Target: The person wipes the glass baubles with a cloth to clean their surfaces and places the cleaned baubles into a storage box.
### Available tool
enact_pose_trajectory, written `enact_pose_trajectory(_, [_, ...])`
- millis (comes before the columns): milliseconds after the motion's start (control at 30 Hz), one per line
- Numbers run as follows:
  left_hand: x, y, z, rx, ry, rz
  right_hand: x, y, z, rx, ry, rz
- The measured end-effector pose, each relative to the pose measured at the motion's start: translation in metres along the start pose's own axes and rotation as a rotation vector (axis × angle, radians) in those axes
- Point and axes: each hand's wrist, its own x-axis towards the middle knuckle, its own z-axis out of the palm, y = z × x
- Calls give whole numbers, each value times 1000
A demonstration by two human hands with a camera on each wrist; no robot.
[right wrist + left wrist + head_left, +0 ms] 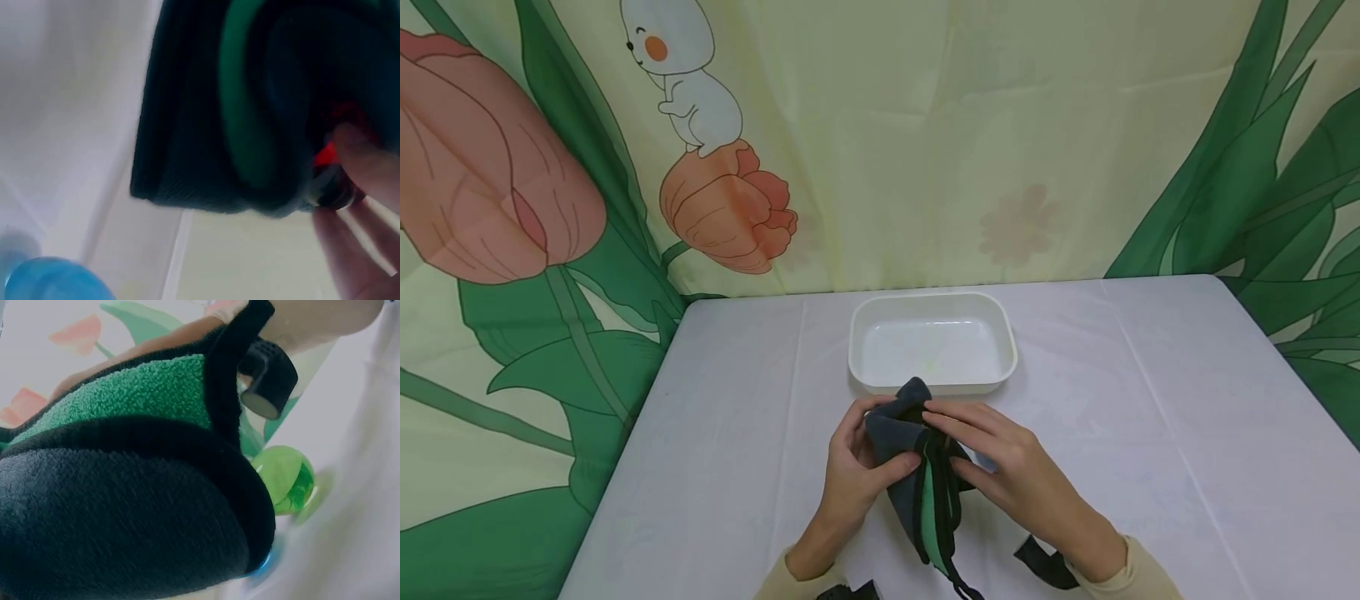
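A thick microfibre cloth (906, 504), dark grey-blue with a green side, black edging and a hanging loop, is folded between my hands. My left hand (859, 471) grips it from the left, the thumb on its front. From the right, my right hand (1003, 450) has its fingers at the fold. In the right wrist view those fingers hold a shiny rounded red-and-clear thing (331, 181), partly wrapped in the cloth and too dark to tell fully. Beyond the cloth, the left wrist view has a clear green ball (284, 480) on the table and a blue sliver beside it.
Just past my hands stands a white rectangular dish (992, 387) on the white-covered table (737, 433). A blue rounded thing (56, 281) shows low in the right wrist view. Behind the table hangs a printed curtain (887, 167). A black strap (1047, 567) hangs by my right wrist.
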Motion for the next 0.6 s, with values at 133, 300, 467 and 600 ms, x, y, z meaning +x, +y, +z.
enact_pose_trajectory(133, [0, -1, -1, -3, -36, 52, 1, -3, 0, 137, 9, 148])
enact_pose_trajectory(300, [1, -2, -1, 4, -41, 94, 2, -3, 0, 258, 19, 262])
enact_pose_trajectory(467, [3, -3, -1, 4, -14, 95, 3, -2, 1, 260, 16, 264])
enact_pose_trajectory(600, [3, 0, -2, 11, 6, 72, 3, -1, 2, 203, 14, 200])
